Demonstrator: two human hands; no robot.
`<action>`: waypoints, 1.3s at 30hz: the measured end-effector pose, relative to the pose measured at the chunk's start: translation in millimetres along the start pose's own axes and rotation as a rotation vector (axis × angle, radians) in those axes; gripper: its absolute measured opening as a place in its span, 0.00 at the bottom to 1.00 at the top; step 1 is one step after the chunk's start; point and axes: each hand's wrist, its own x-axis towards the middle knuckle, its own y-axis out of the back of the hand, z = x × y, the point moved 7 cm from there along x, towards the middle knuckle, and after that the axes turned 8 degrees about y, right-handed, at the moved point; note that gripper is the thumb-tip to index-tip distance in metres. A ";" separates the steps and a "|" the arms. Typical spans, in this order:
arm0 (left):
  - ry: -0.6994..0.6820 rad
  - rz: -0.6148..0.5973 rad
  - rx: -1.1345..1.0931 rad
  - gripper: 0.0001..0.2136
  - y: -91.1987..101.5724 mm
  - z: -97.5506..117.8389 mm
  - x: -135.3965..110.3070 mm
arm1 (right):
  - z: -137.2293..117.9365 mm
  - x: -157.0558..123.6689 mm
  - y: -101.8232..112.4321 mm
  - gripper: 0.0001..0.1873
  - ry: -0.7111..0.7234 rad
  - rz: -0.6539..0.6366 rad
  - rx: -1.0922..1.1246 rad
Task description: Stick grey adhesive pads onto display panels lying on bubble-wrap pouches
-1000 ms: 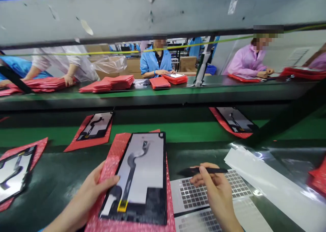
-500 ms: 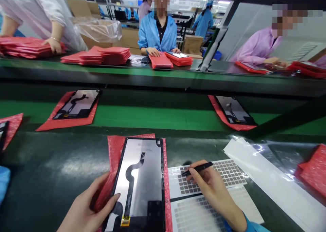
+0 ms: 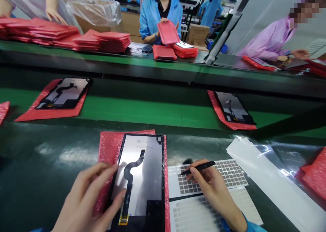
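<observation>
In front of me a tablet display panel [image 3: 149,164] lies back side up on a red bubble-wrap pouch [image 3: 108,145]. A black flex cable [image 3: 129,181] winds down the panel's back to a gold connector near the lower end. My left hand [image 3: 89,194] is over the panel's left edge, its fingers spread and gripping nothing. In my right hand [image 3: 209,184] is a pair of black tweezers [image 3: 200,167], tips pointing left over a sheet of small grey square stickers [image 3: 229,169]. A second sticker sheet [image 3: 188,213] lies below it, partly under my forearm.
Beyond the bench, a green conveyor [image 3: 142,108] carries a panel on a red pouch [image 3: 63,93] at left and another panel [image 3: 234,106] at right. White paper strips [image 3: 270,181] and a red pouch [image 3: 317,174] lie to my right. Co-workers handle stacked red pouches [image 3: 112,42] across the line.
My left hand has let go of the pouch's edge and opened over the panel. The left conveyor panel has shifted left. A co-worker opposite has lifted a red pouch. My right hand stays put.
</observation>
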 end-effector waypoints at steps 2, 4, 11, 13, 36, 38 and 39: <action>-0.189 -0.110 -0.048 0.15 -7.6 29.2 5.6 | -1.5 0.3 1.2 0.17 0.005 0.013 0.021; -0.320 -0.260 -0.048 0.12 -21.6 56.0 10.3 | -4.5 1.0 3.6 0.16 0.002 0.035 0.054; -0.411 -0.591 0.263 0.23 -84.9 90.0 16.5 | -15.8 12.5 -2.7 0.17 -0.089 0.137 0.275; -0.421 -0.591 0.259 0.25 -96.7 86.6 10.9 | -16.8 18.9 -15.0 0.17 -0.092 0.158 0.319; -0.438 -0.397 0.232 0.29 -101.8 72.3 2.1 | -15.0 28.7 -50.9 0.10 -0.076 0.099 0.357; -0.434 -0.398 0.234 0.29 -101.7 72.0 1.9 | -15.1 28.8 -51.2 0.10 -0.073 0.098 0.358; -0.432 -0.400 0.235 0.29 -101.8 71.8 2.0 | -14.8 28.6 -51.5 0.10 -0.076 0.097 0.364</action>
